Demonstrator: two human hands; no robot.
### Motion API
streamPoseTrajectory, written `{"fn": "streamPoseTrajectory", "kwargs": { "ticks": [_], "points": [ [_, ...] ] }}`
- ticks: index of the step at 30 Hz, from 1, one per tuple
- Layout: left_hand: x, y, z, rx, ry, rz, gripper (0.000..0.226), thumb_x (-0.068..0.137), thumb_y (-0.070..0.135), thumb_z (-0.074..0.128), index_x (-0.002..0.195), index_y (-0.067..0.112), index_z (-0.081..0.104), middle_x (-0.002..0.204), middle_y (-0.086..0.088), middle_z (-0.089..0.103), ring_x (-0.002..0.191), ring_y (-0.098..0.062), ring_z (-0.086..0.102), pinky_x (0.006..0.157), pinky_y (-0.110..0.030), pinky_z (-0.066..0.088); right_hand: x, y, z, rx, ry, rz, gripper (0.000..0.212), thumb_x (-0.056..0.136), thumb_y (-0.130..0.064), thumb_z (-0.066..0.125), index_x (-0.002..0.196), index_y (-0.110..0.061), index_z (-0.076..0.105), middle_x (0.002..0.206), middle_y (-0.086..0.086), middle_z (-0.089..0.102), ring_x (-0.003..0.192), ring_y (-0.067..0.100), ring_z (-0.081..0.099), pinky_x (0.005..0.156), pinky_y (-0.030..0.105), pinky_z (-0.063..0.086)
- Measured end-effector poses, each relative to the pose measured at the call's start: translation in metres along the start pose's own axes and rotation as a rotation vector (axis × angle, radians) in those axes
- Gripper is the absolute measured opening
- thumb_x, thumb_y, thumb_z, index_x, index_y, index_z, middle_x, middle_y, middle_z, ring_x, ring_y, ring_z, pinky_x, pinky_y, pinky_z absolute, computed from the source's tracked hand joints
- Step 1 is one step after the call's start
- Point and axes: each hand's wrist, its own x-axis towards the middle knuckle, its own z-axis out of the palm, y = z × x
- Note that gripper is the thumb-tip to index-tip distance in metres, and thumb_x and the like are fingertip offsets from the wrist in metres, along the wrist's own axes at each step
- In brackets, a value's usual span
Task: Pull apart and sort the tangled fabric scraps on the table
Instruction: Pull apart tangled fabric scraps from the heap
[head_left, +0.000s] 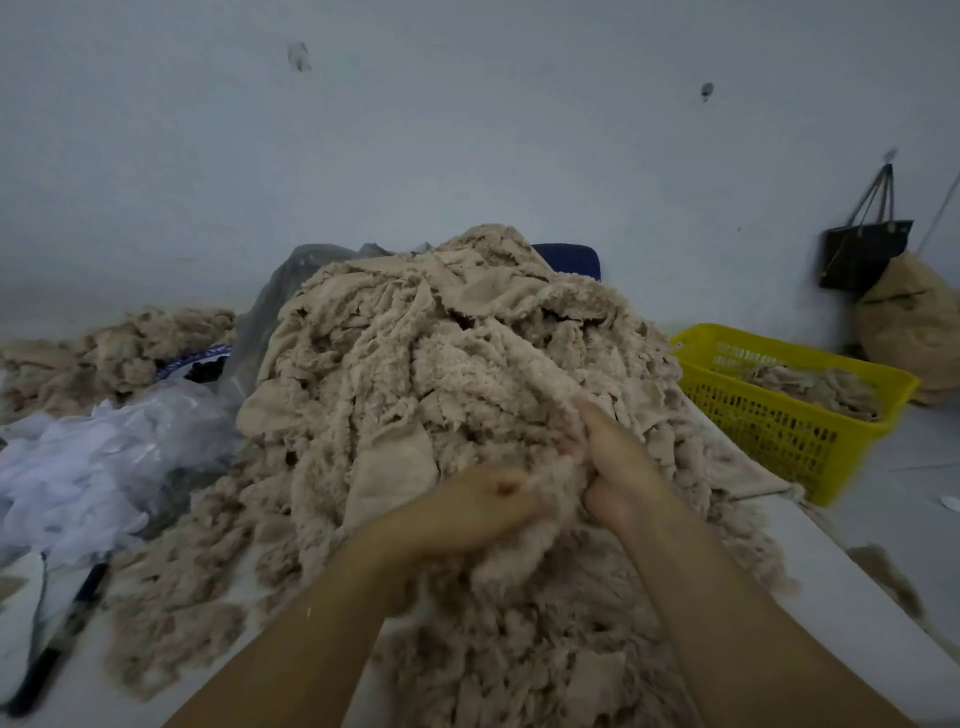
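Observation:
A big heap of tangled beige fleece scraps (441, 353) covers the middle of the white table (852, 587). My left hand (467, 512) is curled around a clump of beige scrap at the heap's near side. Just to its right, my right hand (615, 465) grips the same fluffy scrap (556, 486), fingers dug into the pile. Both forearms reach in from the bottom edge. The fingertips of both hands are buried in fabric.
A yellow plastic basket (769, 415) holding some beige scraps stands at the right. White sheer fabric and clear plastic (104, 457) lie at the left, with another beige pile (104, 353) behind. A dark tool (57, 644) lies at the near left. A black bag (862, 249) hangs on the wall.

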Motion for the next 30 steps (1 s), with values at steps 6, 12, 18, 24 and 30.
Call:
{"fn": "streamPoseTrajectory", "kwargs": {
  "ticks": [6, 12, 18, 24, 30],
  "points": [
    [0.02, 0.006, -0.009, -0.689, 0.299, -0.181, 0.044, 0.087, 0.074, 0.05, 0.087, 0.035, 0.071, 0.083, 0.016, 0.074, 0.082, -0.001, 0.071, 0.075, -0.022, 0.057, -0.028, 0.038, 0.024, -0.803, -0.178, -0.396, 0.04, 0.1, -0.045, 0.046, 0.061, -0.038, 0.047, 0.056, -0.023, 0.052, 0.052, -0.006, 0.048, 0.053, 0.011, 0.036],
    [0.03, 0.017, -0.017, -0.809, 0.503, -0.186, 0.037, 0.092, 0.038, 0.069, 0.118, 0.013, 0.068, 0.112, -0.007, 0.074, 0.104, -0.024, 0.071, 0.098, -0.04, 0.053, -0.025, 0.046, 0.007, -0.79, -0.279, -0.149, 0.041, 0.08, -0.073, 0.048, 0.058, -0.039, 0.054, 0.064, -0.024, 0.053, 0.063, -0.003, 0.052, 0.068, 0.022, 0.043],
    [0.015, 0.004, -0.005, -0.394, 0.295, -0.069, 0.005, 0.091, 0.025, 0.067, 0.094, 0.029, 0.07, 0.08, 0.014, 0.076, 0.075, -0.006, 0.073, 0.059, -0.015, 0.053, -0.012, 0.023, 0.006, -0.118, -0.225, 0.13, 0.067, 0.07, -0.071, 0.068, 0.115, -0.022, 0.074, 0.116, 0.005, 0.073, 0.107, 0.018, 0.07, 0.085, 0.033, 0.057],
    [0.008, 0.011, 0.004, 0.027, 0.163, -0.008, 0.042, 0.091, 0.01, 0.055, 0.054, 0.027, 0.051, 0.049, 0.021, 0.054, 0.055, 0.004, 0.049, 0.05, -0.009, 0.037, 0.011, -0.002, 0.032, 0.149, -0.133, 0.199, 0.031, 0.101, -0.027, 0.054, 0.088, -0.005, 0.071, 0.06, 0.003, 0.065, 0.053, 0.014, 0.064, 0.053, 0.028, 0.053],
    [-0.01, 0.009, -0.012, 0.084, -0.076, -0.068, 0.038, 0.097, 0.011, 0.05, 0.061, 0.02, 0.042, 0.046, 0.016, 0.041, 0.042, -0.001, 0.037, 0.048, -0.019, 0.031, 0.05, -0.02, 0.002, 0.544, 0.146, 0.207, 0.018, 0.106, -0.012, 0.033, 0.112, -0.011, 0.051, 0.056, -0.003, 0.031, 0.035, 0.012, 0.032, 0.05, 0.027, 0.04]
  ]
}}
